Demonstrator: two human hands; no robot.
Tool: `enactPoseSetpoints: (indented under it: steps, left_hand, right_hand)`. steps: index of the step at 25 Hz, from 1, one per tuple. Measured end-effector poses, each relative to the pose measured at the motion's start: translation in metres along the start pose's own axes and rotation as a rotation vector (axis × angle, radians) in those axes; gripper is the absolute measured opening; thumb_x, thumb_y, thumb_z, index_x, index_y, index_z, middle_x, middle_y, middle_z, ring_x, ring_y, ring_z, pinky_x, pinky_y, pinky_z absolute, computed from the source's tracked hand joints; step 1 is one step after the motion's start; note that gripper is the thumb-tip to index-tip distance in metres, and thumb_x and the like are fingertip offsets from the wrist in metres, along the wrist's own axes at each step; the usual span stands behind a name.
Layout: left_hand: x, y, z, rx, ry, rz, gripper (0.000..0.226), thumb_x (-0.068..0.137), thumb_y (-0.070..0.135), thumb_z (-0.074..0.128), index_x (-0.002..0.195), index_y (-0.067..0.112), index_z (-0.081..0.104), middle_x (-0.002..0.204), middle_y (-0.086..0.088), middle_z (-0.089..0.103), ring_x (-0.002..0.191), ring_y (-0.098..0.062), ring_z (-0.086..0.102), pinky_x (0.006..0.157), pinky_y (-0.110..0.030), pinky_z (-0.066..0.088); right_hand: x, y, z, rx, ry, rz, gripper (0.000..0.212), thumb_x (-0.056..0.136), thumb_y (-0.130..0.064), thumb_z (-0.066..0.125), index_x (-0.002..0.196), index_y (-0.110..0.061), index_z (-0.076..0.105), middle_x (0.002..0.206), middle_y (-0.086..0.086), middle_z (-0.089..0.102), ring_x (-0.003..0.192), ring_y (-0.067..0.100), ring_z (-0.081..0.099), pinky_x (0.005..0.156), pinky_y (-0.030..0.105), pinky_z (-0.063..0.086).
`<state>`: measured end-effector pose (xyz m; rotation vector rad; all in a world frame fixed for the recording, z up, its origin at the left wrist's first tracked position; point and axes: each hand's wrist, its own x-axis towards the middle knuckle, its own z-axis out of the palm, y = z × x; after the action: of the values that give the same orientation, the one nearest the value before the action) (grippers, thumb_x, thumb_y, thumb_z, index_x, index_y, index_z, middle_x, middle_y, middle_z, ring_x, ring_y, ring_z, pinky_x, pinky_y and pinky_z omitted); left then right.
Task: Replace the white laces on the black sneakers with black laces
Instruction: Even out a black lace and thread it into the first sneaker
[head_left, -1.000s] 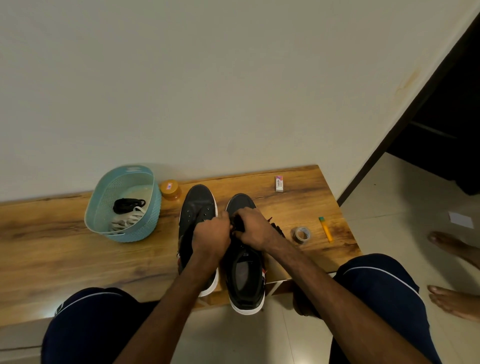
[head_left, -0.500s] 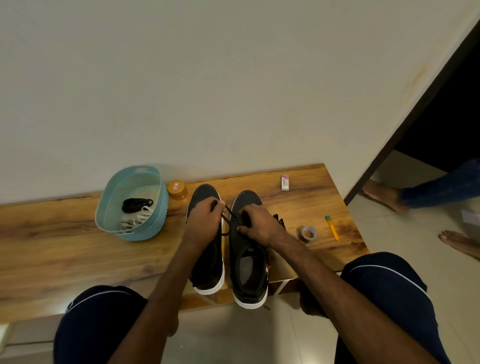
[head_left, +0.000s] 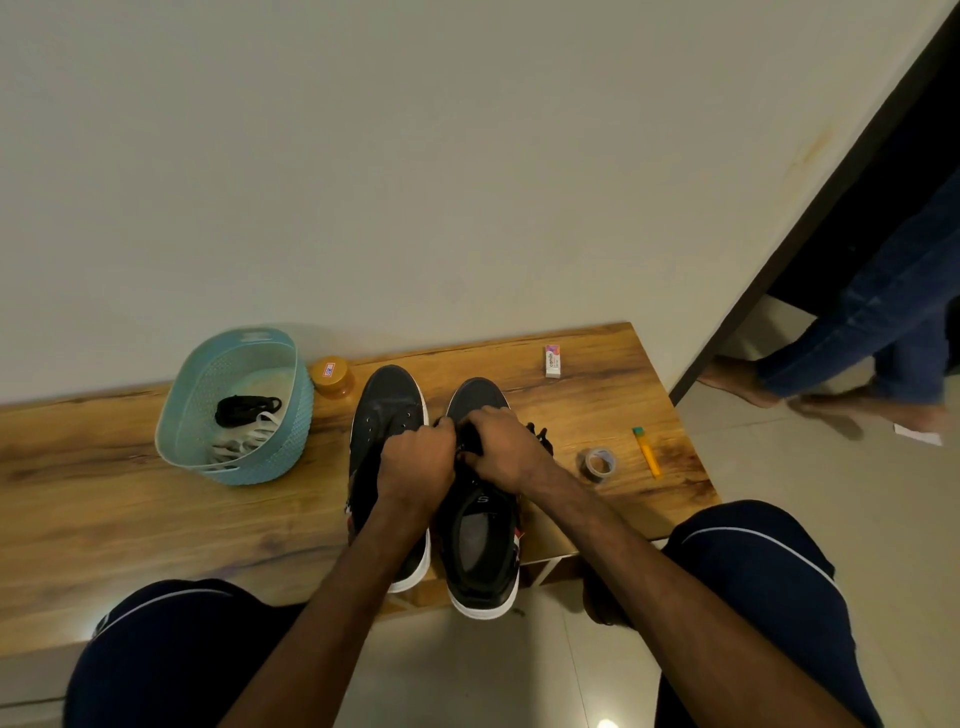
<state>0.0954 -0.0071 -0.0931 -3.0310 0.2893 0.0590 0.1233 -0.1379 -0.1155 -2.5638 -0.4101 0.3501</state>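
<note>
Two black sneakers with white soles stand side by side on the wooden bench (head_left: 104, 509). The left sneaker (head_left: 387, 410) shows bare eyelets. Over the eyelets of the right sneaker (head_left: 480, 540) my left hand (head_left: 415, 460) and my right hand (head_left: 501, 449) meet, fingers curled, pinching the black lace (head_left: 540, 434), whose loose end lies to the right of that shoe. A teal basket (head_left: 291, 410) at the left holds a coiled black lace (head_left: 247, 408) and white laces (head_left: 244, 441).
An orange-lidded jar (head_left: 331, 376) stands between basket and shoes. A small white box (head_left: 552, 361), a tape roll (head_left: 597, 462) and a yellow pen (head_left: 647, 452) lie on the bench's right end. Another person's bare feet (head_left: 737, 379) are on the floor at the right.
My left hand, which had pulled the lace out to the left half a second ago, has come back beside my right hand over the right sneaker. The other person walked further left.
</note>
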Motion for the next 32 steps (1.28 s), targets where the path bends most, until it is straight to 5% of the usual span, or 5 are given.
enactPoseSetpoints:
  steps: [9, 17, 25, 29, 32]
  left_hand:
    - [-0.006, -0.028, -0.022, -0.303, 0.033, -0.067, 0.017, 0.096, 0.037, 0.045, 0.093, 0.026, 0.057, 0.072, 0.006, 0.054, 0.066, -0.016, 0.055, 0.052, -0.024, 0.034]
    - [-0.011, -0.028, -0.021, -0.277, 0.007, -0.098, 0.028, 0.099, 0.041, 0.044, 0.105, 0.019, 0.062, 0.08, 0.004, 0.057, 0.07, -0.014, 0.054, 0.054, -0.025, 0.033]
    - [-0.011, -0.029, -0.016, -0.279, -0.015, -0.144, 0.028, 0.099, 0.041, 0.045, 0.099, 0.019, 0.061, 0.08, 0.003, 0.059, 0.068, -0.015, 0.053, 0.059, -0.027, 0.039]
    - [-0.012, -0.033, -0.02, -0.275, 0.008, -0.153, 0.026, 0.098, 0.041, 0.047, 0.099, 0.019, 0.061, 0.079, 0.003, 0.056, 0.068, -0.015, 0.052, 0.058, -0.027, 0.036]
    - [-0.012, -0.031, -0.021, -0.284, 0.025, -0.158, 0.027, 0.099, 0.041, 0.046, 0.099, 0.019, 0.061, 0.078, 0.003, 0.055, 0.068, -0.015, 0.052, 0.059, -0.027, 0.038]
  right_hand:
    - [-0.004, 0.002, 0.004, -0.006, 0.029, 0.017, 0.04, 0.087, -0.027, 0.071, 0.123, -0.014, 0.058, 0.121, 0.006, 0.058, 0.115, 0.023, 0.05, 0.099, 0.039, 0.045]
    - [-0.005, 0.021, -0.04, 0.223, 0.093, 0.144, 0.041, 0.094, -0.025, 0.065, 0.132, -0.014, 0.054, 0.131, 0.006, 0.053, 0.123, 0.021, 0.049, 0.104, 0.036, 0.043]
    - [-0.006, 0.031, -0.063, -0.088, -0.163, 0.34, 0.018, 0.093, -0.022, 0.065, 0.105, -0.01, 0.071, 0.099, 0.006, 0.07, 0.087, 0.018, 0.062, 0.078, 0.034, 0.054]
    - [-0.016, 0.024, -0.104, 0.782, -0.014, 0.303, 0.017, 0.099, -0.016, 0.059, 0.112, -0.007, 0.066, 0.072, 0.001, 0.058, 0.059, 0.009, 0.048, 0.061, 0.028, 0.051]
    - [-0.02, 0.021, -0.112, 1.211, 0.046, 0.136, 0.028, 0.098, -0.011, 0.059, 0.125, -0.007, 0.061, 0.079, 0.003, 0.062, 0.061, 0.011, 0.048, 0.055, 0.025, 0.046]
